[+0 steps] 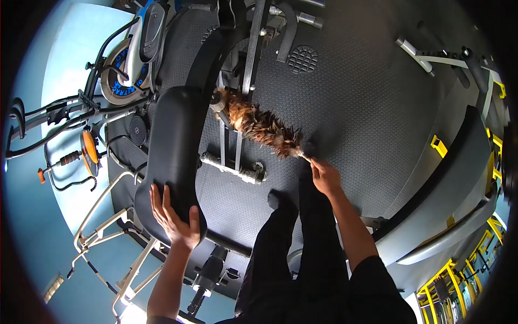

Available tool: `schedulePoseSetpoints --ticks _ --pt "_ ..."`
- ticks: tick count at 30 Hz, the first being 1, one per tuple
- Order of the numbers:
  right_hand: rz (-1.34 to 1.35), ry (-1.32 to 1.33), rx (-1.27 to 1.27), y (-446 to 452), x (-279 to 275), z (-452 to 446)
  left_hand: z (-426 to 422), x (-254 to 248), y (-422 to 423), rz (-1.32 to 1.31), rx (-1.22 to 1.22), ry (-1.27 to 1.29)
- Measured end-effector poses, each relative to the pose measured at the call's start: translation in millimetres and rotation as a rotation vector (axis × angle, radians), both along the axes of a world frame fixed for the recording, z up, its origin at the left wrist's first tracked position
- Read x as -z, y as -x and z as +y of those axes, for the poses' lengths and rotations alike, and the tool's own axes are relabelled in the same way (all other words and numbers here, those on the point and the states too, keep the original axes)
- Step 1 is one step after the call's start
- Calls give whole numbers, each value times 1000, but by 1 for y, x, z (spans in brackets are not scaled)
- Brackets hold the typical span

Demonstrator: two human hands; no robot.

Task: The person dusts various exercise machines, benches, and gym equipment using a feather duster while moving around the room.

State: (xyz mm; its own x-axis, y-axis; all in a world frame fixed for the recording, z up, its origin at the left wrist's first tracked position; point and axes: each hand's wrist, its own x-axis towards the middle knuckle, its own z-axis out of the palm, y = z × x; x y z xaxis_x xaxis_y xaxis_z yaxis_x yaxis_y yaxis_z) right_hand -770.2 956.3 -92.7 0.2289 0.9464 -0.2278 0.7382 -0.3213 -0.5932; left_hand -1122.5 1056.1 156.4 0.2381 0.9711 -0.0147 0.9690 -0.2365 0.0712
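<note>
My right hand (326,177) is closed round the thin handle of a brown feather duster (265,129). The duster stretches up and to the left, and its far end lies against the metal frame (253,54) of an exercise bench. My left hand (175,217) rests flat, fingers stretched out, on the black padded seat (175,129) of that bench. A round-ended roller or knob (217,100) beside the pad partly covers the duster's tip.
An exercise bike (127,73) and pale metal frames (102,232) stand on the left. At right is a large curved black machine (437,189), with yellow racks (448,286) behind it. Textured black matting (372,119) covers the floor around my feet.
</note>
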Motion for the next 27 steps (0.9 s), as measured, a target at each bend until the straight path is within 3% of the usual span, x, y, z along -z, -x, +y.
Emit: schedulePoseSetpoints --ticks 3,6,9,11,15,17,18,20,21,22,27 --pt "24 -142 58 -20 -31 -5 5 -2 2 18 -7 4" --pt "217 -210 192 -45 -67 -3 33 2 -2 -92 -165 83" --pt "264 -343 6 -53 -108 38 103 -14 -74 -125 -100 97" --pt "218 -347 -110 -60 -119 77 147 -10 -102 25 -17 14" --pt "113 -213 91 -69 -117 135 227 -11 -149 18 -28 109" --pt "207 -199 31 -58 -111 122 250 -13 -168 80 -207 478" --pt "260 -287 -7 -53 -95 106 253 -8 -173 190 -163 501" --pt "342 -305 66 -48 -64 66 262 4 -179 190 -177 509" --pt "364 -103 94 -54 -79 56 267 14 -178 207 -196 524" --pt "434 -67 172 -55 -70 36 273 30 -174 111 -141 443" --pt "346 205 255 -55 -40 -15 290 56 -194 26 -159 334"
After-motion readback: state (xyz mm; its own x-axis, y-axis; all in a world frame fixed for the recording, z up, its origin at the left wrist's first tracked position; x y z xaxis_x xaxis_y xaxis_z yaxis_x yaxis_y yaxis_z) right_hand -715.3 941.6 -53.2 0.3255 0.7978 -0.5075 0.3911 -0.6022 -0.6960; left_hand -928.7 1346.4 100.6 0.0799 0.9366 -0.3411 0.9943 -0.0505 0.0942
